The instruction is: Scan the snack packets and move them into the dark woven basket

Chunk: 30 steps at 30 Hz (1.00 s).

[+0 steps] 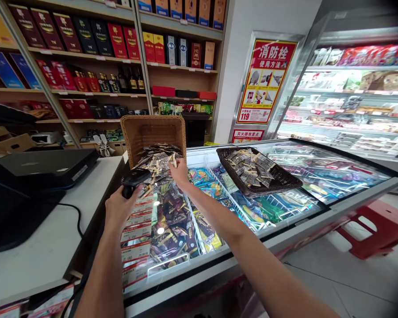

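Note:
My left hand (119,206) is wrapped round the handle of a black handheld barcode scanner (136,176), its head turned to the right. A tan wicker basket (182,128) lies tipped on its side on the freezer's glass top, its opening toward me. Many small clear-wrapped packets (157,158) with light-coloured strips spill from it onto the glass. At the right of this heap, my right hand (180,174) pinches a small packet (173,160) between thumb and fingers. Farther right, a dark woven tray (285,180) carries more of these packets (248,165).
Under the glass, the chest freezer (204,229) holds bagged frozen goods in wire dividers. A counter (96,185) with a black device and cable stands left. Shelves of boxed bottles (82,33) rise behind; a red stool (378,229) stands at right.

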### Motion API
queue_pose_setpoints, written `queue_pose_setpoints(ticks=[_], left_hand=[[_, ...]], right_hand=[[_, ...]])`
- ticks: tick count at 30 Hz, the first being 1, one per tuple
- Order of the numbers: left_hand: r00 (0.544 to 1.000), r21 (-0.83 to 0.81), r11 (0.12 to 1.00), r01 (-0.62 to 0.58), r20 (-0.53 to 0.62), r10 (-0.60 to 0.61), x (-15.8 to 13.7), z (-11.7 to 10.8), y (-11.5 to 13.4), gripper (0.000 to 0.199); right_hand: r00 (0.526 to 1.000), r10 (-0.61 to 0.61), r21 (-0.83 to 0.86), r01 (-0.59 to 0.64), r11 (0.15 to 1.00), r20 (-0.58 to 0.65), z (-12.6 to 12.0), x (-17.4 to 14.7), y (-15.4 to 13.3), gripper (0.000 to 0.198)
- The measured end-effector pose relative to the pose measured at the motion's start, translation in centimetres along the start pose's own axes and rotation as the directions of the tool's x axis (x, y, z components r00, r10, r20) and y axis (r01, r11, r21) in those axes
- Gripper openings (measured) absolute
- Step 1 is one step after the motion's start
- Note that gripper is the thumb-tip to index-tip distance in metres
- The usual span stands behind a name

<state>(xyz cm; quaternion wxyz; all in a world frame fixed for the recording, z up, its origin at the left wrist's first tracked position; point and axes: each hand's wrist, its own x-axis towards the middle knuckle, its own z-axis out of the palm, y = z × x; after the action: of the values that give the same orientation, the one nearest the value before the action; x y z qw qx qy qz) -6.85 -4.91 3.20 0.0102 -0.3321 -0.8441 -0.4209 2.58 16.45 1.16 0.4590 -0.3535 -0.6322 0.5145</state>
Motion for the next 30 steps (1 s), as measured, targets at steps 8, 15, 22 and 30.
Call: queue_pose_setpoints(ticks=[8,15,22,30], left_hand=[[0.855,-0.279,0.946,0.165,0.519,0.004,-1.8,0.0,1.6,0.056],[0.789,-0.288,0.940,0.180,0.613,0.036,-2.4,-0.3,2.9,0.060],[0.799,-0.264,0.948,0.176,0.601,0.019,-2.2,-0.2,2.4,0.057],[0.799,-0.274,0.949,0.154,0.600,0.044,-2.5,-0.1,3.0,0.057]], right_hand=[[0.994,0.066,0.316,-0.036,0.948,-0.086,-9.5,-3.9,1.8,0.027],[0.987,0.126,0.378,-0.080,0.922,-0.098,-11.8,-5.5,3.3,0.030],[0.990,0.119,0.384,-0.083,0.920,-0.072,-10.5,-5.7,3.8,0.033],[0.991,0.124,0.406,-0.094,0.909,-0.048,-9.8,-6.1,3.8,0.033]])
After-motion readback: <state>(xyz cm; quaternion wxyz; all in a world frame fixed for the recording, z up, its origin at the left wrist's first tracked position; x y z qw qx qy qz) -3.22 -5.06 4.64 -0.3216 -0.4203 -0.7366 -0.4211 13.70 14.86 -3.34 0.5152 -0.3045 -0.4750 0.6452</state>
